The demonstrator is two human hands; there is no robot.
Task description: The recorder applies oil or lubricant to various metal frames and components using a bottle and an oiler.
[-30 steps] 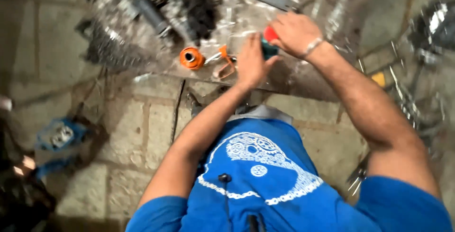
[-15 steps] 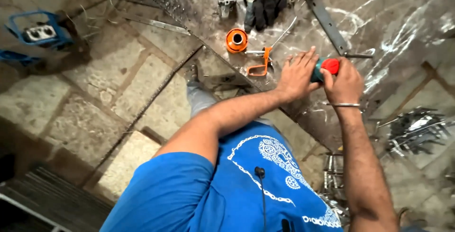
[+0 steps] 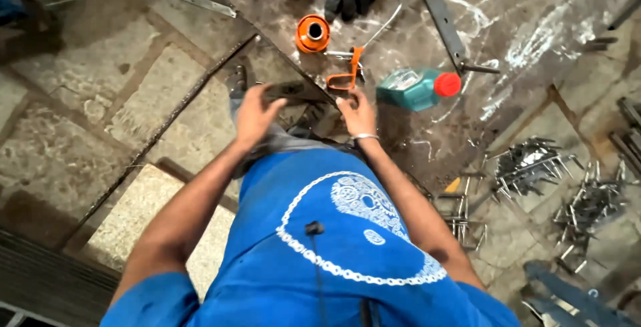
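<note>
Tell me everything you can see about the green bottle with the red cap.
The green bottle looks plastic, a flattish teal-green body with a pale label and a round red cap. It lies on its side on the stained work surface, cap pointing right, closed. Nothing touches it; the right hand is just to its left, beside an orange clamp.

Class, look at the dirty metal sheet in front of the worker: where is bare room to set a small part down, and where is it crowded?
Bare sheet lies right of the green bottle, past the flat metal bar. Crowded: the strip between the orange spool, orange clamp, left hand and right hand. Loose metal pieces litter the stone floor lower right.
</note>
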